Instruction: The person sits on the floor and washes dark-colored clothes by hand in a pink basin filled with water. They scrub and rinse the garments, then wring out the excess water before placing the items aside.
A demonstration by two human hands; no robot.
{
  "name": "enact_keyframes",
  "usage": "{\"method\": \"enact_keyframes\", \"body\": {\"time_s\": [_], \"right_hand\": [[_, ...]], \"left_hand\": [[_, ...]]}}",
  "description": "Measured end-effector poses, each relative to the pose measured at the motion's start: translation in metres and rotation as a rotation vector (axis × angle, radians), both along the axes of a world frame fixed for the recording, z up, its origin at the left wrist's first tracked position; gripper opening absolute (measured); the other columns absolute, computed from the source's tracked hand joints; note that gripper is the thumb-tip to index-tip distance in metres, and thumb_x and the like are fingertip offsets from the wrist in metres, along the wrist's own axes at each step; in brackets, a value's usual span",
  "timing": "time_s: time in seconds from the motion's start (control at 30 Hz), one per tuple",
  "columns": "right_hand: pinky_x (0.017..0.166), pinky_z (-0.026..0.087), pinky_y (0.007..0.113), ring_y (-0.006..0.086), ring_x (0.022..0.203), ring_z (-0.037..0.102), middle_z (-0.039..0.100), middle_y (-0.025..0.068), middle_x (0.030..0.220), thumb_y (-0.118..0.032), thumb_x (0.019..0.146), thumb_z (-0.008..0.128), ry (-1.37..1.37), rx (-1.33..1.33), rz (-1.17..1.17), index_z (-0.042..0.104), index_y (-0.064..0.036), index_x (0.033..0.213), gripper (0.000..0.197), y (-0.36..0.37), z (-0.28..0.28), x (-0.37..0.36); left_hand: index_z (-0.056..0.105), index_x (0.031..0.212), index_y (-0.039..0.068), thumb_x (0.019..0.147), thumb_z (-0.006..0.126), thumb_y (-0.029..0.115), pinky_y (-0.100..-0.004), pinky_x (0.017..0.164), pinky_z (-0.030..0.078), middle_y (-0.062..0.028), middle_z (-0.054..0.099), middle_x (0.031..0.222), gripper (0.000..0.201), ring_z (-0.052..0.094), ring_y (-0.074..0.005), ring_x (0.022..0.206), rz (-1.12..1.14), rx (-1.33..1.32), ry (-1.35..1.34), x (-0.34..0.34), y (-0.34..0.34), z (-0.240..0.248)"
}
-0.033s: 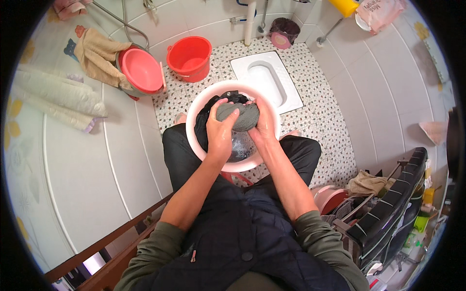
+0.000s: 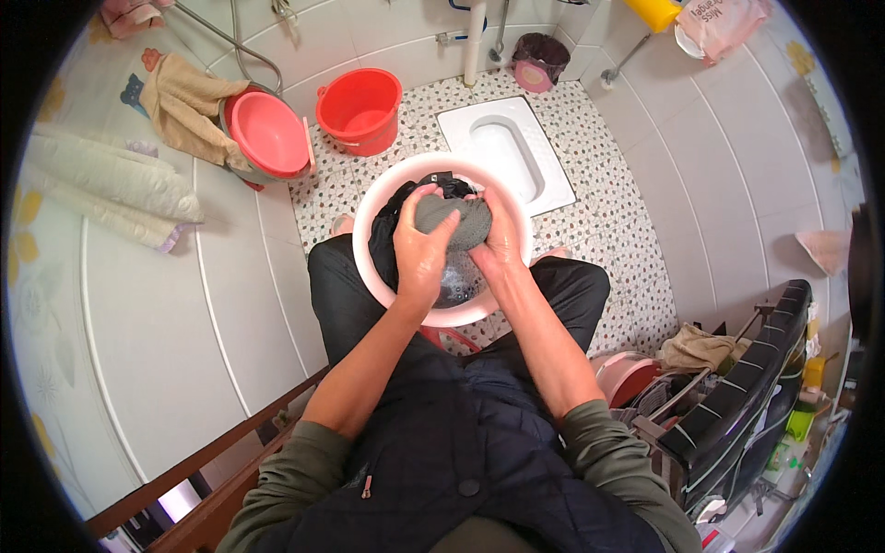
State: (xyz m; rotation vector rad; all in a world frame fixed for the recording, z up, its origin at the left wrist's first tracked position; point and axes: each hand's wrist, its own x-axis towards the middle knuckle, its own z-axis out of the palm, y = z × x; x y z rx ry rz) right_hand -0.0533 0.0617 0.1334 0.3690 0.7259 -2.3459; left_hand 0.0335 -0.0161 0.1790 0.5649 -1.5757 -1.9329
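Observation:
A pale pink basin [image 2: 367,267] sits between my knees with dark water in it. Both hands are above it, closed around a bunched grey cloth [image 2: 461,221] that looks wet. My left hand [image 2: 422,244] grips the cloth's left side, its thumb pressed across the front. On the other side, my right hand [image 2: 502,235] cups the cloth with its fingers curled behind it, partly hidden. Black fabric [image 2: 384,235] lies along the basin's left and far inside. Bubbles float on the water [image 2: 458,281] below my hands.
Beyond the basin are a red bucket [image 2: 359,111] and a white squat toilet [image 2: 516,152]. Pink basins [image 2: 270,134] and a tan towel [image 2: 189,106] are at the left wall. A bin [image 2: 537,64] stands at the far wall, a black folded rack [image 2: 737,378] at the right.
My left hand and its thumb have shifted slightly right and toward me, and the grey cloth's shape has altered a little between my hands. Everything else is the same.

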Motion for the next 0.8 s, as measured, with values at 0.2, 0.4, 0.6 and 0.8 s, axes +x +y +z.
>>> {"method": "enact_keyframes", "body": {"time_s": [0.2, 0.4, 0.6, 0.8], "right_hand": [[0.074, 0.052, 0.031, 0.0158, 0.079, 0.061, 0.061, 0.003, 0.086, -0.021, 0.094, 0.057, -0.088, -0.072, 0.403, 0.058, -0.0081, 0.093, 0.013, 0.009, 0.002, -0.003], [0.062, 0.05, 0.025, 0.0123, 0.068, 0.058, 0.058, 0.0018, 0.075, -0.021, 0.094, 0.056, -0.276, -0.114, 0.79, 0.057, -0.0061, 0.086, 0.017, 0.002, -0.002, -0.03], [0.063, 0.05, 0.027, 0.015, 0.068, 0.057, 0.054, 0.0025, 0.072, -0.022, 0.093, 0.056, 0.055, 0.07, 1.042, 0.057, -0.0043, 0.089, 0.018, -0.009, 0.024, -0.028], [0.062, 0.048, 0.028, 0.0154, 0.065, 0.056, 0.056, 0.0048, 0.071, -0.018, 0.091, 0.051, 0.422, 0.293, 1.248, 0.06, -0.0004, 0.087, 0.02, -0.023, 0.04, -0.022]], "left_hand": [[0.062, 0.103, 0.0, 0.071, 0.068, -0.004, -0.0365, 0.092, 0.046, -0.0154, 0.061, 0.107, 0.032, 0.061, -0.0311, 0.102, -0.166, -0.791, 0.114, 0.006, 0.008, 0.019], [0.065, 0.093, 0.002, 0.066, 0.067, -0.001, -0.0378, 0.082, 0.048, -0.0124, 0.061, 0.097, 0.027, 0.061, -0.0299, 0.093, -0.395, -1.203, 0.286, -0.001, -0.002, 0.016], [0.059, 0.078, 0.006, 0.063, 0.062, 0.012, -0.0374, 0.079, 0.049, -0.0088, 0.057, 0.084, 0.016, 0.06, -0.0278, 0.087, -0.572, -1.404, 0.451, -0.004, -0.008, 0.01], [0.049, 0.069, 0.011, 0.065, 0.058, 0.019, -0.0407, 0.086, 0.048, -0.0039, 0.048, 0.074, 0.013, 0.054, -0.0221, 0.074, -0.722, -1.624, 0.555, 0.003, -0.007, -0.004]]}}
